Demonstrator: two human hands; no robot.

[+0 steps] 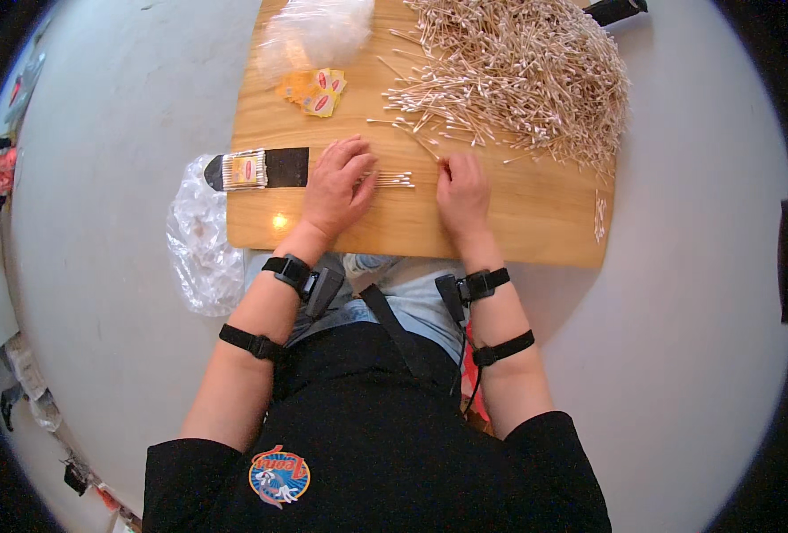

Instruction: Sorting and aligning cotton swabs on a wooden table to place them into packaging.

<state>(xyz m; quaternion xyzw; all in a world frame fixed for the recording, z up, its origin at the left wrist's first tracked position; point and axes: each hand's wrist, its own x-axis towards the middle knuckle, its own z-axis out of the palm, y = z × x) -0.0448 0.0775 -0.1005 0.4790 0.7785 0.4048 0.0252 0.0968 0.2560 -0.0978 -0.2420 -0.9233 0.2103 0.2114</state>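
Note:
My left hand [339, 185] rests low on the wooden board, its fingers bent around a small row of cotton swabs [397, 179]. Their white tips stick out to the right between thumb and forefinger; the other ends are hidden by the hand. To the right, my right hand [463, 194] is closed in a pinch at the end of a single cotton swab [426, 146], which points away to the upper left. Left of my left hand, a flat pack of cotton swabs [245, 170] with a yellow label lies on a black strip [287, 167].
A large heap of loose cotton swabs [527, 71] covers the far right of the board [536, 222]. Yellow labels [323, 96] and clear plastic bags [316, 35] lie at the far left. Several swabs [600, 216] lie near the right edge. Clear plastic [203, 240] hangs beside the left edge.

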